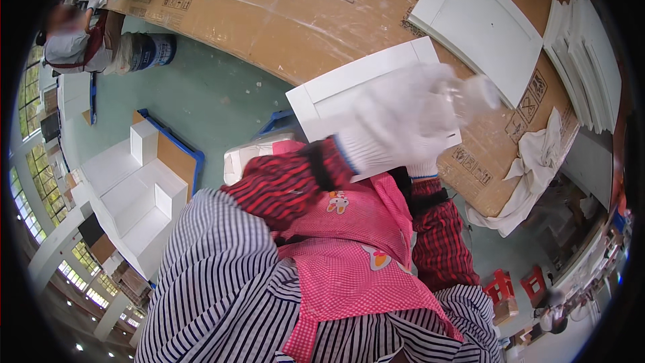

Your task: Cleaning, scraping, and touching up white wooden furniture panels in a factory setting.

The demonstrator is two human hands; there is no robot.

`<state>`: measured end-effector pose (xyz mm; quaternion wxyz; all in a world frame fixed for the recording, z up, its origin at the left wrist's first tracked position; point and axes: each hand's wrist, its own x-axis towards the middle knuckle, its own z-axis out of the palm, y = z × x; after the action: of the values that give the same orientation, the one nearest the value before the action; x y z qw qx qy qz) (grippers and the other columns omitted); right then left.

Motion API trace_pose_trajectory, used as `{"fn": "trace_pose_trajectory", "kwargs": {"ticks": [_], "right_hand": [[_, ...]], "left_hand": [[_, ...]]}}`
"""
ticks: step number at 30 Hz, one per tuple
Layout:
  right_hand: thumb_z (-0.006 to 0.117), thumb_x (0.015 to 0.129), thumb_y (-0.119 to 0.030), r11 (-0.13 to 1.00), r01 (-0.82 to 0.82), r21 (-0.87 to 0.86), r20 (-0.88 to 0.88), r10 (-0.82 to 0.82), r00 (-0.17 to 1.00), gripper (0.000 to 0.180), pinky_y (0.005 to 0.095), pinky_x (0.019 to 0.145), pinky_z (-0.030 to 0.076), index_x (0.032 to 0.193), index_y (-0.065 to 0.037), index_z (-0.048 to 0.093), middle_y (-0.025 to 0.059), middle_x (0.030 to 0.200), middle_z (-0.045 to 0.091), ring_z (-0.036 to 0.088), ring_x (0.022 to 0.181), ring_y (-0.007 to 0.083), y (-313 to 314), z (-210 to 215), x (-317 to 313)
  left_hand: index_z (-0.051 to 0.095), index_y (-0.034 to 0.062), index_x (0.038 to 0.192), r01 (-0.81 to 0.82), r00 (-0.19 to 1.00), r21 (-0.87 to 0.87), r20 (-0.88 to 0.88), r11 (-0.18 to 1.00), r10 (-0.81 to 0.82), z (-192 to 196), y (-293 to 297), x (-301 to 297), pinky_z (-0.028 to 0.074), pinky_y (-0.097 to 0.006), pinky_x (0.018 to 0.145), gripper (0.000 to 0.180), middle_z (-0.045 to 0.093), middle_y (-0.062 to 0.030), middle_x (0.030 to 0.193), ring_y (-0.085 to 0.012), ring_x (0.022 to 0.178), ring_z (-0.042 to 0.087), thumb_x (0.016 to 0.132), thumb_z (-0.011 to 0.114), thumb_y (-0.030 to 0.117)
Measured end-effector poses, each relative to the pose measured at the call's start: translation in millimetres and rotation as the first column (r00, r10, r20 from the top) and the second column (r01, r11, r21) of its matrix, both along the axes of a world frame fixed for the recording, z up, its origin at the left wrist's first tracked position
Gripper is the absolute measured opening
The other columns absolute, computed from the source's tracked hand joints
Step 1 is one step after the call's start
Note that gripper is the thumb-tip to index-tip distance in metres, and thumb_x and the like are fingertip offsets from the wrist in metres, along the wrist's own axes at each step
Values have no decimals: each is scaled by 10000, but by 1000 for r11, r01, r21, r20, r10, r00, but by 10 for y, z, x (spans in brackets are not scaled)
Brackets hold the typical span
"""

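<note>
A white recessed cabinet door panel [326,97] lies at the near edge of the cardboard-covered table, in front of my body. My left hand [396,111], in a white knitted glove, reaches rightward across it, its fingers smeared by motion. A blurred, clear or whitish rounded thing [480,92] shows beyond the gloved fingers; its kind and which hand has it are not plain. Of my right hand [423,169], only the white glove's cuff shows, near the panel's close edge. The left hand and forearm hide the rest of it.
Stacked white panels [484,27] lie right of centre, with more leaning panels [584,60] at the far right. A white cloth [531,168] drapes over the table's right edge. White box-like pieces [138,195] stand on a blue-edged carrier at left. Another person [80,47] stands back left.
</note>
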<state>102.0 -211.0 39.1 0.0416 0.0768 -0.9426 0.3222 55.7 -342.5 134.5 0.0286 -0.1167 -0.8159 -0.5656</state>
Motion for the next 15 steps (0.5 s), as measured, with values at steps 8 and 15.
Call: {"fn": "trace_pose_trajectory", "kwargs": {"ticks": [8,15], "right_hand": [[684,878,-118,999,21,-36,22,-21,1000,383,407,695,543,1260,-99,676,121,941,682,671,813,311,-30,26,-42],[690,883,-130,998,40,-43,2,-40,999,360,399,706,553,1242,-104,690,123,969,693,686,828,314,-20,-37,-12]], "left_hand": [[582,64,1185,339,817,-822,499,458,290,386,-1447,417,567,-455,748,546,704,-185,1016,-372,890,712,808,711,436],[552,66,1213,473,792,-831,547,294,271,214,-1663,409,572,-456,737,567,713,-165,1023,-365,866,719,799,720,414]]}}
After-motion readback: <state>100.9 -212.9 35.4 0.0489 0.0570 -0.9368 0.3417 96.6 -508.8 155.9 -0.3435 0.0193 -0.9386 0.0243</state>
